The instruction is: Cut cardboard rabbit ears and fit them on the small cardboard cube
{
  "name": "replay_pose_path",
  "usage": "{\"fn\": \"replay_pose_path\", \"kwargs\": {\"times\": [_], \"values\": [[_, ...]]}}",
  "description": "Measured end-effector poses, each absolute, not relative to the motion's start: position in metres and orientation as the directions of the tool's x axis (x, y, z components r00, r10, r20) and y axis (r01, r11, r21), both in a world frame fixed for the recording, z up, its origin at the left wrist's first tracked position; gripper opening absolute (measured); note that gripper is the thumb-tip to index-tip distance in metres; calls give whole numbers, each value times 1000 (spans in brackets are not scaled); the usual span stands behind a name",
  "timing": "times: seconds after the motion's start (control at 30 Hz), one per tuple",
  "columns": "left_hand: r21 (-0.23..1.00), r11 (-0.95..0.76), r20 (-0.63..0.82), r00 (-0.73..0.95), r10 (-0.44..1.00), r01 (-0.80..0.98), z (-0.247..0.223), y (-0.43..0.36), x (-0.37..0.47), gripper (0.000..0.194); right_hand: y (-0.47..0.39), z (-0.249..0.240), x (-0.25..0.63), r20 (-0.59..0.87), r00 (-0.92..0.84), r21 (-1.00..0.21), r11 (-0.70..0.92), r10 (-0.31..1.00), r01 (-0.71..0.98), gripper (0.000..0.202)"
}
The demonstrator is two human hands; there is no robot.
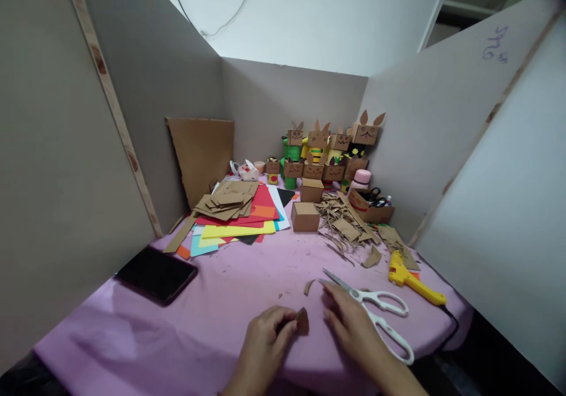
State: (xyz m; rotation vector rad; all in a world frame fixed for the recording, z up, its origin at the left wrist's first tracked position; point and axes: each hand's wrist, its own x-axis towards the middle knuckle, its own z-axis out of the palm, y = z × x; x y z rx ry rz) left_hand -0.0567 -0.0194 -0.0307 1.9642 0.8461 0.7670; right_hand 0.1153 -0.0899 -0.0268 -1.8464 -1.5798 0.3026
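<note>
between the hands point(269, 332), the left pinches a small cardboard piece point(303, 322).

Bare left grip point(267, 334), bare right grip point(349, 319) (forearms point(389, 360) likewise bare)

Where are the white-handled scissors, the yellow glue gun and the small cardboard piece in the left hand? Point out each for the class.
White-handled scissors point(355, 294): head view, on the pivot.
Yellow glue gun point(418, 284): head view, middle of its casing.
Small cardboard piece point(303, 322): head view, on its exposed face.
</note>
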Motion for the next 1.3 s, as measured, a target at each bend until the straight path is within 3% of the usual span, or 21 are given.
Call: {"fn": "replay_pose_path", "kwargs": {"times": [0.1,0.27,0.33,0.5,0.67,1.3], "values": [[909,-346,161,570,806,233,-29,-18,-57,17,-87,-25,121,264,224,-605,-19,938,796,38],[999,28,-34,604,796,19,-28,-3,-60,24,-67,-30,107,259,87,-559,76,962,825,44],[996,85,-62,612,788,-9,-29,2,-61,26,-56,-31,104,271,93,-563,79,958,823,40],[988,-138,73,601,796,62,-37,-2,-59,23,-53,-28,106,314,170,-624,68,934,778,27],[865,-435,226,581,782,249,-41,-11,-52,18,-78,-35,92,281,128,-677,102,951,729,26],[851,-437,178,622,763,292,-35,-10,-49,18,-85,-42,82,305,202,-735,96,931,671,26]]}}
